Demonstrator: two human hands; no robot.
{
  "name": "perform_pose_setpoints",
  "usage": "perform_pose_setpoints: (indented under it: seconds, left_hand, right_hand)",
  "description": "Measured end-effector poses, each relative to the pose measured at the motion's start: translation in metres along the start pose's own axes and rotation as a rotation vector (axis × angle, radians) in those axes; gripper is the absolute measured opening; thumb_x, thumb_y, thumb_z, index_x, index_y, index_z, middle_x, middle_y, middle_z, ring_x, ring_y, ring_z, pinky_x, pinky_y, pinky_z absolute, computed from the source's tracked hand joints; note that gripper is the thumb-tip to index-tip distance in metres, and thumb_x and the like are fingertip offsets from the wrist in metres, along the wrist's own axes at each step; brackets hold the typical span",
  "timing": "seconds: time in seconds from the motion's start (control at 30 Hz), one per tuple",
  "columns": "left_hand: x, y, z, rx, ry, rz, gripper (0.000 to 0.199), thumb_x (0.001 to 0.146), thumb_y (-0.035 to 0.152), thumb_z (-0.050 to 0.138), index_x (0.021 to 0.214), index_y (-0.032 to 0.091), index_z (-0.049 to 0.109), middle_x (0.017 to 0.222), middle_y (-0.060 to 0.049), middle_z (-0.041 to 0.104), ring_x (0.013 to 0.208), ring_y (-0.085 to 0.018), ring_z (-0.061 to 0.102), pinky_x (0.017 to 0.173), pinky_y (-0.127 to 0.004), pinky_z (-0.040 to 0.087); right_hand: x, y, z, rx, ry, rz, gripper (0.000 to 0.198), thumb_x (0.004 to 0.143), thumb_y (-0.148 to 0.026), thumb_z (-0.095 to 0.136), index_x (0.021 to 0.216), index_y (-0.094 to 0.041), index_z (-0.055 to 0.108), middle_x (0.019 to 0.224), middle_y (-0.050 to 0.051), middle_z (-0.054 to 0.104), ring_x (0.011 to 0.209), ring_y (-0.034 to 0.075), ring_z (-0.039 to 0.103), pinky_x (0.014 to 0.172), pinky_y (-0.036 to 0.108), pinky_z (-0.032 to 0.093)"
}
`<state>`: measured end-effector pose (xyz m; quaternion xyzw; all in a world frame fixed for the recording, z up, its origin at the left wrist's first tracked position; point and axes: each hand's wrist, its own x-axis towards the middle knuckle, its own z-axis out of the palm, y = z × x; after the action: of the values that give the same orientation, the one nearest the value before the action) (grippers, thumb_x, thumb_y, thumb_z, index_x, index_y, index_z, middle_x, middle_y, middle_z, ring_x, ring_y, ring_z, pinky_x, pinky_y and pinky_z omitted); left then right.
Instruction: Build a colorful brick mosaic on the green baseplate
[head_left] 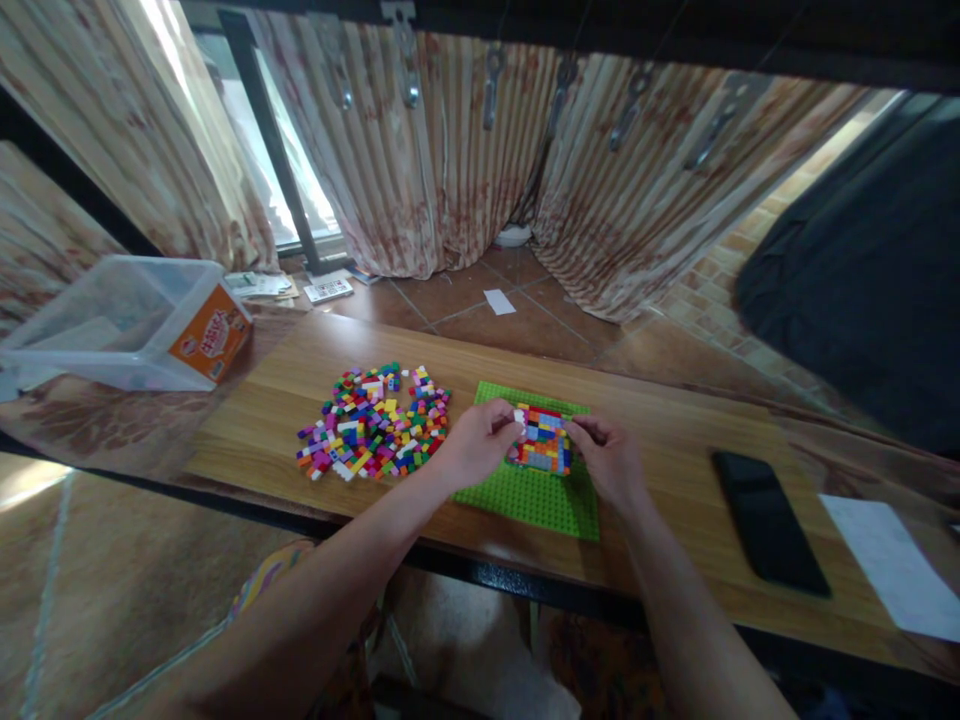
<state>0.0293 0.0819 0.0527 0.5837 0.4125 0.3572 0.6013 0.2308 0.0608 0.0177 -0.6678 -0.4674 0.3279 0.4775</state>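
A green studded baseplate (540, 505) lies on the wooden board, with a multicoloured block of toy bricks (545, 445) over its middle. I cannot tell whether the block is fixed to the plate or raised off it. My left hand (484, 443) is closed at the block's left edge, thumb and fingers pinched beside white and pink bricks. On the opposite side, my right hand (611, 460) grips the right edge between thumb and fingers. The fingertips partly hide both edges. Left of the baseplate spreads a heap of loose coloured bricks (379, 425).
A clear plastic bin (150, 340) with an orange label stands at the far left. To the right lie a black phone (770, 522) and a white paper sheet (896, 560). Curtains (450, 170) hang behind the wooden board (262, 400); a dark bar crosses overhead.
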Motion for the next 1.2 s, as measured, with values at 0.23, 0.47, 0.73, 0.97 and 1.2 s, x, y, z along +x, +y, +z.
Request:
perform_pose_setpoints:
  seconds: [0.23, 0.47, 0.73, 0.97, 1.2]
  left_hand:
    - [-0.001, 0.004, 0.005, -0.103, 0.018, -0.082, 0.004, 0.083, 0.012, 0.053, 0.081, 0.016, 0.053, 0.070, 0.002, 0.062, 0.057, -0.008, 0.059, 0.057, -0.020, 0.049]
    - [-0.002, 0.008, -0.005, -0.090, 0.103, -0.095, 0.007, 0.083, 0.015, 0.055, 0.086, 0.018, 0.050, 0.069, 0.002, 0.064, 0.052, -0.009, 0.060, 0.051, -0.018, 0.044]
    - [-0.005, 0.002, -0.002, -0.008, -0.053, 0.126, 0.013, 0.081, 0.026, 0.063, 0.078, 0.014, 0.066, 0.067, 0.001, 0.063, 0.061, -0.010, 0.056, 0.060, -0.021, 0.045]
    - [-0.006, -0.003, 0.006, 0.035, -0.056, 0.168, 0.022, 0.085, 0.031, 0.062, 0.090, 0.014, 0.075, 0.079, -0.003, 0.072, 0.069, -0.013, 0.060, 0.065, -0.023, 0.046]
    - [-0.004, 0.002, -0.003, 0.393, 0.120, 0.125, 0.020, 0.087, 0.022, 0.056, 0.096, 0.016, 0.072, 0.092, -0.004, 0.074, 0.072, -0.015, 0.063, 0.069, -0.025, 0.049]
  right_hand:
    - [0.002, 0.002, 0.000, 0.040, -0.019, 0.033, 0.055, 0.064, -0.062, 0.074, 0.090, -0.014, 0.071, 0.078, 0.008, 0.074, 0.065, 0.018, 0.064, 0.062, 0.031, 0.051]
    - [-0.005, -0.015, -0.007, 0.017, 0.098, -0.064, 0.046, 0.078, -0.059, 0.062, 0.085, -0.015, 0.073, 0.074, 0.007, 0.072, 0.066, 0.017, 0.062, 0.061, 0.029, 0.049]
    - [-0.040, -0.040, 0.002, -0.031, -0.152, -0.208, 0.030, 0.084, -0.046, 0.064, 0.099, -0.021, 0.073, 0.096, 0.005, 0.075, 0.084, 0.019, 0.067, 0.078, 0.034, 0.052]
    - [-0.043, -0.043, 0.005, 0.021, -0.218, -0.193, 0.025, 0.085, -0.043, 0.064, 0.096, -0.024, 0.075, 0.098, 0.003, 0.076, 0.091, 0.020, 0.068, 0.085, 0.035, 0.051]
    - [-0.031, -0.031, -0.012, -0.206, -0.147, -0.295, 0.019, 0.084, -0.036, 0.062, 0.089, -0.024, 0.075, 0.094, 0.005, 0.075, 0.087, 0.021, 0.068, 0.082, 0.035, 0.051]
